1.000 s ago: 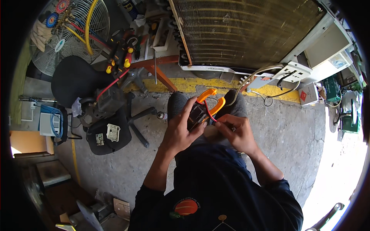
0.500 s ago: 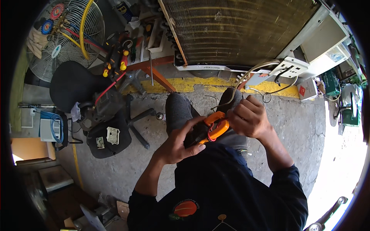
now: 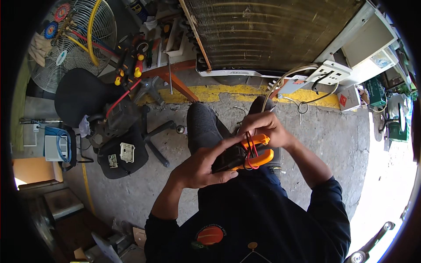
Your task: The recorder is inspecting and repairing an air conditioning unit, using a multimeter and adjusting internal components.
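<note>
An orange-and-black clamp meter [image 3: 265, 158] is gripped in my left hand [image 3: 199, 166], thumb along its near side and fingers along the far side. Its orange jaws stand apart, pointing right. Thin red and black test leads [image 3: 251, 151] loop around the jaws. At the far side of the jaws, my right hand [image 3: 268, 128] is closed, thumb and fingertips pinching the leads. A tan cable [image 3: 268, 94] runs down from a white outlet box [image 3: 332, 74] and passes behind my right hand; whether the hand also holds it is hidden.
A large finned coil unit [image 3: 263, 35] stands ahead. Left are a fan [image 3: 66, 57], screwdrivers [image 3: 138, 68] on a bench, and a black chair [image 3: 118, 153] with a pale plastic housing [image 3: 127, 152] and a circuit board [image 3: 113, 161]. A white carton [image 3: 349, 98] sits right.
My right hand has shifted left and turned from a fist to a pinch at the leads. The meter's jaws have swung to point right, and the leads now loop visibly across them.
</note>
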`<state>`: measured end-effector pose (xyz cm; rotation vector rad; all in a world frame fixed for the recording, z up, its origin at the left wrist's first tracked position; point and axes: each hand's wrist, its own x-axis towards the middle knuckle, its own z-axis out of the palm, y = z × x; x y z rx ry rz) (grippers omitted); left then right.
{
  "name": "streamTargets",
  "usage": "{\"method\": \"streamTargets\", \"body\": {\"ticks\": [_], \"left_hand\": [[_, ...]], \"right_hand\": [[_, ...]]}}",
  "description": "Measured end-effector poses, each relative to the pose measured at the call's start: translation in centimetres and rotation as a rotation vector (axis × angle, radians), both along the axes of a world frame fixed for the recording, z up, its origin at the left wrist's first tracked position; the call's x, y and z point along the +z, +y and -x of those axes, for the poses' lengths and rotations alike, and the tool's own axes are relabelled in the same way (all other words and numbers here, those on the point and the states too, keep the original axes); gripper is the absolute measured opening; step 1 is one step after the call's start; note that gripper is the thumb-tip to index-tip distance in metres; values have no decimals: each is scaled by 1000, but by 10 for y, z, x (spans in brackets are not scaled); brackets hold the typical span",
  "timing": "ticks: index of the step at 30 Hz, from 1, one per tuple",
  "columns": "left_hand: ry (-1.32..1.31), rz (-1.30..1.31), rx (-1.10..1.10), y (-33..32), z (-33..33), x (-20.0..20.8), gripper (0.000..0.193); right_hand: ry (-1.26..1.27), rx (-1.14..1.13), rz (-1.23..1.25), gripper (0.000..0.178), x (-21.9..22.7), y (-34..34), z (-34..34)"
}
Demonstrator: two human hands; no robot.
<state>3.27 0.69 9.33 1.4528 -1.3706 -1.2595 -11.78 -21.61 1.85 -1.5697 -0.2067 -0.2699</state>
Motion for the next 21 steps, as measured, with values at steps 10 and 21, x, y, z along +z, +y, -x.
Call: {"method": "streamTargets", "body": {"ticks": [10,21], "left_hand": [[-104,122,123,-1,11,-10,80],[-657,182,86,4,11,-12,78]], "right_hand": [[51,-190,6,22,-21,34,9],[454,188,256,21,63,-34,28]]}}
